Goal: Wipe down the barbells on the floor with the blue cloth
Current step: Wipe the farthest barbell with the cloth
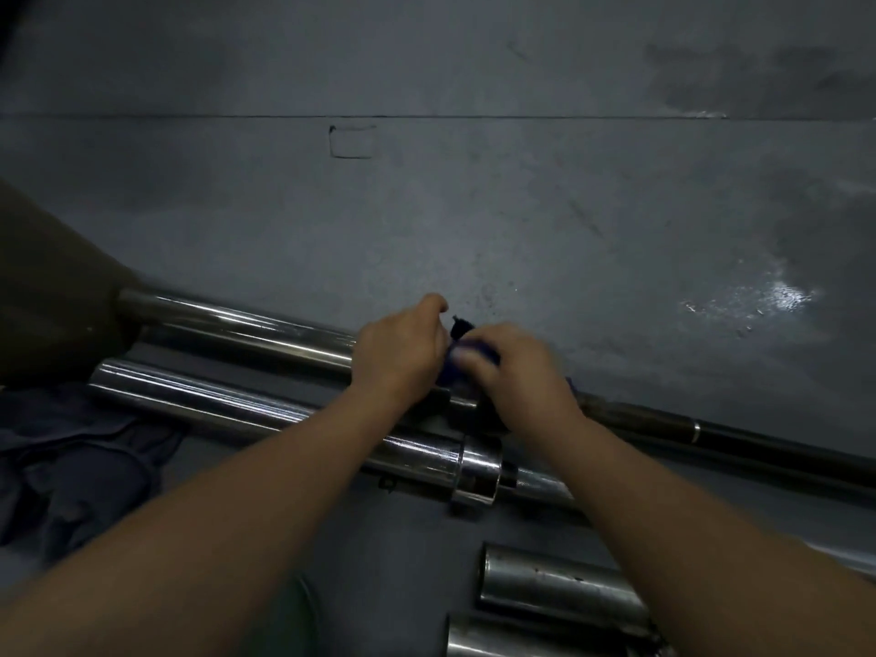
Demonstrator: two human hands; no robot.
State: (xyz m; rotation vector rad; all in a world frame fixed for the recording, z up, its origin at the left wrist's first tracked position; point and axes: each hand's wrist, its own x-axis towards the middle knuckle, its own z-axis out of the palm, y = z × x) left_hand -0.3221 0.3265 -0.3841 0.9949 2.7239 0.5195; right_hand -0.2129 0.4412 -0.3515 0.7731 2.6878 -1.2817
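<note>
Gripping a crumpled blue cloth [467, 358]: left hand [398, 353] and right hand [516, 372], both clenched on it. Beneath, smooth chromed cylindrical barbell [246, 331] on matte grey floor [521, 206].

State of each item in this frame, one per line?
Left hand: closed around the far barbell.
Right hand: pressing the blue cloth.
Blue cloth: bunched on the far barbell.
Far barbell: lying on the floor.
Near barbell: lying on the floor, untouched.

dim, underexposed view, glare patch on floor [758, 296] at right, soft blur, dark corners
</note>
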